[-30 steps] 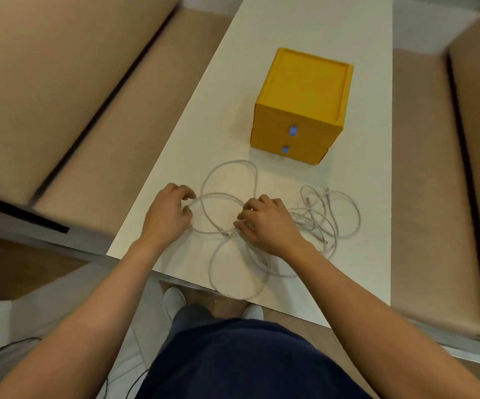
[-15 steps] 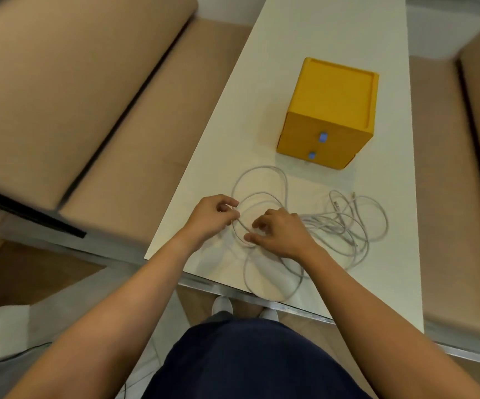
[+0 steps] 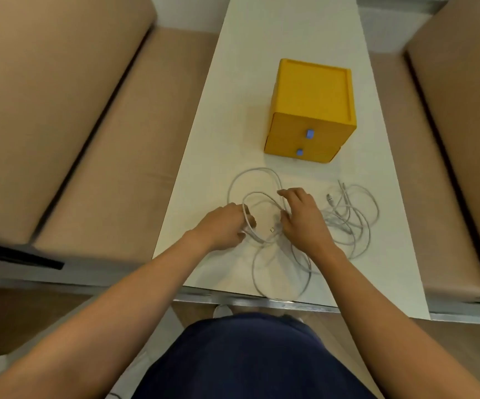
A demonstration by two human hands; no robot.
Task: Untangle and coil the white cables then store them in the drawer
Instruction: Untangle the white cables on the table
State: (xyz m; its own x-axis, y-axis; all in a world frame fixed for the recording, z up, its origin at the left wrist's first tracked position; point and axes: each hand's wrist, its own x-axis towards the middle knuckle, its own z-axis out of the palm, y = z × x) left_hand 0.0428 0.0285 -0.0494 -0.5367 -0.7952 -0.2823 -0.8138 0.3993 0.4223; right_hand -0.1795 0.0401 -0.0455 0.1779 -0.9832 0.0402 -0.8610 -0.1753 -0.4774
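Note:
A thick white cable [image 3: 261,174] lies in loose loops on the white table [image 3: 284,38], near its front edge. My left hand [image 3: 224,227] grips one strand of it. My right hand [image 3: 302,217] pinches the same cable where the loops cross, close to a plug end [image 3: 273,228]. To the right lies a tangled bundle of thinner white cables [image 3: 353,220], untouched. Behind them stands a yellow two-drawer box [image 3: 313,110] with blue knobs, and both drawers are shut.
Tan cushioned benches run along the left [image 3: 74,125] and right [image 3: 463,139] sides of the narrow table. The table's metal front rim [image 3: 261,302] is just in front of my body. One cable loop reaches that front edge.
My left hand has moved right toward my right hand, taking hold of a strand. My right hand has shifted up onto the loop crossing. The view has swung, so the box sits more to the right.

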